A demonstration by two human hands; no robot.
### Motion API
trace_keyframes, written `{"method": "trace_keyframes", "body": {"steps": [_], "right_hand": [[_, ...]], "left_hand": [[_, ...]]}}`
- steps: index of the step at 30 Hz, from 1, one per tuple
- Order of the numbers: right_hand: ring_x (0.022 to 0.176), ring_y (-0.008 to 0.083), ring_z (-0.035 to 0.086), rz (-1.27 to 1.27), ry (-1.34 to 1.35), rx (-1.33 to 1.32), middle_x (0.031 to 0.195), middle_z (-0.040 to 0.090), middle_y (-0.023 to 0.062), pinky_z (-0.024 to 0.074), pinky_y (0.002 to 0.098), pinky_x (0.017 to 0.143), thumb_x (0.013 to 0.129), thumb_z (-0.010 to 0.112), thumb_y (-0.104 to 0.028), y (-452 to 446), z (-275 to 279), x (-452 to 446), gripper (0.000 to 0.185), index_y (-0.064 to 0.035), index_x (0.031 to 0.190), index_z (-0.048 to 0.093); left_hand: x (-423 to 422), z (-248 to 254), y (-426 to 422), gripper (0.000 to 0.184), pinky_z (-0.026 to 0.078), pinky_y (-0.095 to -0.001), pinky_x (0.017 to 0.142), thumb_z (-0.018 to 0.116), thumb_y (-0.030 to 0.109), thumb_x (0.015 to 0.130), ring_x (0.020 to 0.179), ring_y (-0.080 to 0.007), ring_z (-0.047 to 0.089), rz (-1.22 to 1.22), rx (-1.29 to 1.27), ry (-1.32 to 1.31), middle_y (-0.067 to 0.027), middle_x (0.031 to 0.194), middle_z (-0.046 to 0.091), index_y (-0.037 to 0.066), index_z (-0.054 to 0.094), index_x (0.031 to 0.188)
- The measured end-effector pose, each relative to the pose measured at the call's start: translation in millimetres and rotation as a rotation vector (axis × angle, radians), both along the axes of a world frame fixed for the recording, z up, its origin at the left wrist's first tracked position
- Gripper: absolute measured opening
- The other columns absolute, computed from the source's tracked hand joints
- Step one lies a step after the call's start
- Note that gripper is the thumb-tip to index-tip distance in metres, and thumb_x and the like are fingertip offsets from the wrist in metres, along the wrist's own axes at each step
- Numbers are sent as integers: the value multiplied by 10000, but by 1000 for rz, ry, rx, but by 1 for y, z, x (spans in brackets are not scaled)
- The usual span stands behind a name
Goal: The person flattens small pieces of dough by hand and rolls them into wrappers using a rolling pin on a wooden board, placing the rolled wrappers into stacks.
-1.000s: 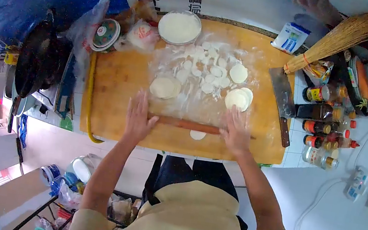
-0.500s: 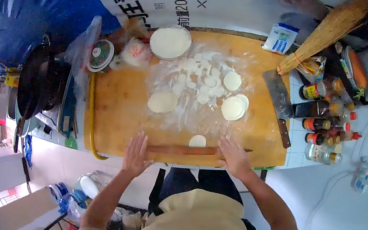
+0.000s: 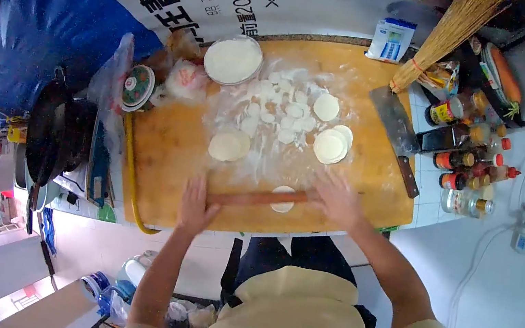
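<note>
A wooden rolling pin [image 3: 246,197] lies across the near part of the board, over a small round dough wrapper [image 3: 281,207] whose edges show on both sides of it. My left hand [image 3: 195,207] presses on the pin's left end, fingers stretched forward and palm flat. On the right end rests my right hand [image 3: 338,201], slightly blurred, its fingers also extended. Beyond the pin are several floured dough pieces [image 3: 288,123] in scattered flour. Rolled wrappers [image 3: 330,147] overlap in a stack at right, with a single wrapper [image 3: 326,107] above. A larger pale round [image 3: 229,145] lies at left.
A bowl of flour [image 3: 232,62] stands at the back beside a lidded pot [image 3: 138,88]. A cleaver [image 3: 395,120] lies along the board's right side, near a straw broom [image 3: 445,45] and several sauce bottles [image 3: 454,158]. A black wok [image 3: 53,129] is at left.
The rolling pin has moved forward from the wrapper's near edge to across its middle, both hands moving with it. The camera view has shifted slightly.
</note>
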State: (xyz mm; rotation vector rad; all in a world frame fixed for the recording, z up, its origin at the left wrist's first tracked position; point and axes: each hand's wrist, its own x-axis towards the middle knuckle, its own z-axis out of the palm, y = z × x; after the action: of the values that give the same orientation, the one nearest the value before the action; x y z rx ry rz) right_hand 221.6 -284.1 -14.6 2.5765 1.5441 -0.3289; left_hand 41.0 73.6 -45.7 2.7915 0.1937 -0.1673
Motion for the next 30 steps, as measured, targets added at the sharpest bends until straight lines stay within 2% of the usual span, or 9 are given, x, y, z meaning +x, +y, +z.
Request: {"method": "trace_keyframes", "body": {"steps": [3,5,8,12,15,18,20,28,30], "right_hand": [[1374,256,289,-119,-106,164,1470,361,60,182,447,1142,876,504,-515,10,-4,21,674,-124,1413,390],[1381,253,279,-159,-52,-1,1476,355,66,205,449,1132,856,544,-510,-1,-11,16,700,-116,1413,385],[1383,258,278,-121,148,99,1494,324,84,241,453,1116,816,611,-479,-29,-9,-20,749,-109,1420,365],[1389,268,271,-149,65,68,1512,289,96,255,462,1111,803,650,-419,-5,-4,9,772,-96,1431,338],[1394,286,260,-278,149,314,1525,249,119,249,464,1115,807,652,-386,-3,-8,18,788,-57,1436,311],[1385,314,272,-229,233,-82,1505,275,156,242,471,1116,801,659,-361,-15,12,-6,785,-10,1417,324],[1376,349,276,-227,334,262,1488,271,211,251,463,1106,790,682,-276,-31,6,-24,769,11,1404,319],[1386,349,263,-229,265,281,1499,282,175,211,481,1122,793,673,-316,-22,3,-11,777,-10,1417,324],[1390,343,257,-211,352,195,1511,267,169,201,483,1129,800,670,-303,-27,9,-18,767,-15,1422,325]], "left_hand": [[30,2,9,903,151,-513,1146,649,399,799,1398,-398,205,16,101,-133,-249,1498,232,-24,189,1451],[20,9,3,916,150,-513,1147,655,400,794,1397,-399,206,0,151,-188,-251,1499,228,-24,181,1453],[-18,11,-6,931,149,-510,1148,661,399,786,1397,-395,208,-114,53,-31,-247,1510,207,-24,174,1457],[13,-3,5,901,147,-505,1152,649,388,790,1398,-392,209,19,23,73,-243,1514,203,-22,198,1454],[28,15,2,890,139,-504,1154,634,392,806,1405,-384,194,46,104,-95,-238,1513,208,-23,189,1456],[-24,30,-19,886,125,-504,1158,634,384,805,1405,-381,192,-70,123,161,-231,1514,213,-25,191,1454],[-28,19,-16,895,119,-501,1159,639,387,803,1409,-377,189,-61,63,110,-227,1517,210,-21,186,1457],[12,27,0,923,130,-501,1155,666,420,786,1416,-355,194,-10,131,-124,-196,1525,222,-7,196,1456],[-33,29,-10,902,146,-512,1150,670,393,782,1401,-365,220,-84,39,127,-199,1511,250,-13,213,1446]]}}
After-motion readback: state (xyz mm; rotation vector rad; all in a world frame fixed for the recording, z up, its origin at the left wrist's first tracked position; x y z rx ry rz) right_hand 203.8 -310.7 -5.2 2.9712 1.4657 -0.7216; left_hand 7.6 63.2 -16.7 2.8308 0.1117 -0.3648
